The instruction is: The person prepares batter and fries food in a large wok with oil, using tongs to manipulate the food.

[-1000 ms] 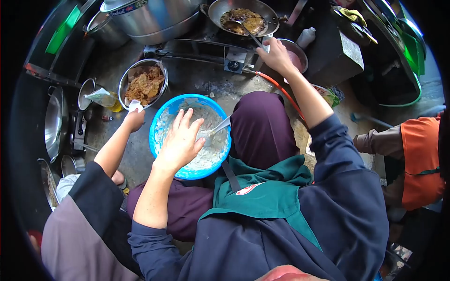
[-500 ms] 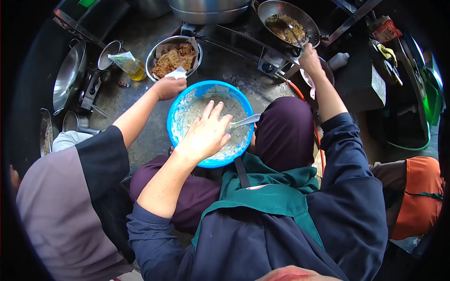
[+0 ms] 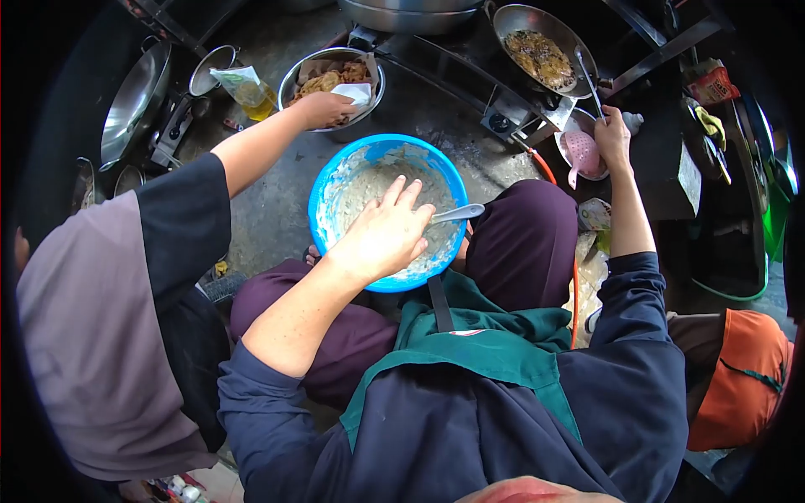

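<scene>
My left hand (image 3: 381, 230) hovers, fingers spread, over a blue bowl (image 3: 317, 205) of thick pale batter (image 3: 369, 180); it holds nothing. A spoon (image 3: 461, 213) with a grey handle leans on the bowl's right rim, its head hidden. My right hand (image 3: 615, 138) is wrapped round the handle of a long metal utensil (image 3: 590, 82), probably a spatula. Its far end rests at the right side of a frying pan (image 3: 511, 18), beside browning food (image 3: 538, 59) in oil. Under that hand's left side, a pink slotted ladle (image 3: 581, 153) lies in a small bowl.
From the left, a co-worker's hand (image 3: 329, 110) holds white paper (image 3: 356, 94) over a metal bowl (image 3: 288, 86) of fried fritters (image 3: 323, 81). An oil pouch (image 3: 251, 96) and an empty wok (image 3: 134, 105) stand further left. An orange gas hose (image 3: 543, 166) runs beside my right knee.
My right hand has drawn the utensil back toward the pan's right edge, away from the food. The co-worker's hand has moved further over the fritters. My left hand stays above the batter.
</scene>
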`<state>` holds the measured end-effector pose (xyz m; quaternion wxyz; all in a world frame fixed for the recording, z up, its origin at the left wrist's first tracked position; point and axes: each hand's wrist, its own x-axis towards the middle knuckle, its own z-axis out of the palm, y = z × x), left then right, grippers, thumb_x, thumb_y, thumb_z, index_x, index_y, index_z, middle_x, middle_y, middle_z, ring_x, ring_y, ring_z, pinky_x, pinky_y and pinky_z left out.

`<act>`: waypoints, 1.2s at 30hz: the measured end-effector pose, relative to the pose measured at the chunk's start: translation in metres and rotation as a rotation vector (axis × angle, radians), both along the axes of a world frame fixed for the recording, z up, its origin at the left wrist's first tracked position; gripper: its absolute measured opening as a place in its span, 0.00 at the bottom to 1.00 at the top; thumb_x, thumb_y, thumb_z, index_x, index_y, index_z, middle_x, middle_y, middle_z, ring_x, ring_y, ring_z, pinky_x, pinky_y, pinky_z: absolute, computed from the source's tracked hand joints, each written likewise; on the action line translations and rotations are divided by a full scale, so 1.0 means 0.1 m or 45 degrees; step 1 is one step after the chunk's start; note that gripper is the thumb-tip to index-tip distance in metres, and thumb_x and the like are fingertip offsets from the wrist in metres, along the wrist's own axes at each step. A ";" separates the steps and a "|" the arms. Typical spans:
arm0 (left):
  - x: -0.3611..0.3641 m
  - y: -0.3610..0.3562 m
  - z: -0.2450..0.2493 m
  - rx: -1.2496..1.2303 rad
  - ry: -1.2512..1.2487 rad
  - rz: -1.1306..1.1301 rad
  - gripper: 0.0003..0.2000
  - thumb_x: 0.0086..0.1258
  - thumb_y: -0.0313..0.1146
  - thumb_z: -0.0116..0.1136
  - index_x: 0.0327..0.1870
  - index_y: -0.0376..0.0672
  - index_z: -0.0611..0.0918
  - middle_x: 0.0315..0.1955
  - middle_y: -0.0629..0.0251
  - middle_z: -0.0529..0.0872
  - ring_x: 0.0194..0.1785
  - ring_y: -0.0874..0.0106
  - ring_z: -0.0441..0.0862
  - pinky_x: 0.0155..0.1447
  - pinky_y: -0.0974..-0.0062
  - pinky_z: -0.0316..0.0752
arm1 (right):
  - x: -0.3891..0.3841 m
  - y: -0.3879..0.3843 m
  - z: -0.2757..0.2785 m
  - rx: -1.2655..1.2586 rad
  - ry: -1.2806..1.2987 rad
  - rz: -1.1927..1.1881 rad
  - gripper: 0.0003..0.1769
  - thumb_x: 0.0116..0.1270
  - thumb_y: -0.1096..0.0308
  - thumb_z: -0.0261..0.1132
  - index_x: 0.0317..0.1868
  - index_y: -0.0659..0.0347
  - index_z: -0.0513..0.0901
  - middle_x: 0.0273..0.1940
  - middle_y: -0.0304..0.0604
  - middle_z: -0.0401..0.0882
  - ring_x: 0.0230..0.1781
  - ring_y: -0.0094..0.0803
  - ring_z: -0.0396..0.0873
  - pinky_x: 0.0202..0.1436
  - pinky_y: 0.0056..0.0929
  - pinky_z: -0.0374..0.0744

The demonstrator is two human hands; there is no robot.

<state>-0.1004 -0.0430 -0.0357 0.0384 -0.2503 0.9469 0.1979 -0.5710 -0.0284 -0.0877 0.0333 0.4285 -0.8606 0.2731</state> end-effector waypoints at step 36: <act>-0.01 0.01 0.08 0.016 -0.056 -0.007 0.25 0.62 0.36 0.61 0.60 0.43 0.73 0.66 0.46 0.64 0.71 0.49 0.59 0.63 0.50 0.69 | -0.04 0.11 0.20 0.109 -0.050 -0.012 0.20 0.60 0.69 0.56 0.54 0.58 0.78 0.41 0.57 0.82 0.46 0.48 0.81 0.53 0.39 0.76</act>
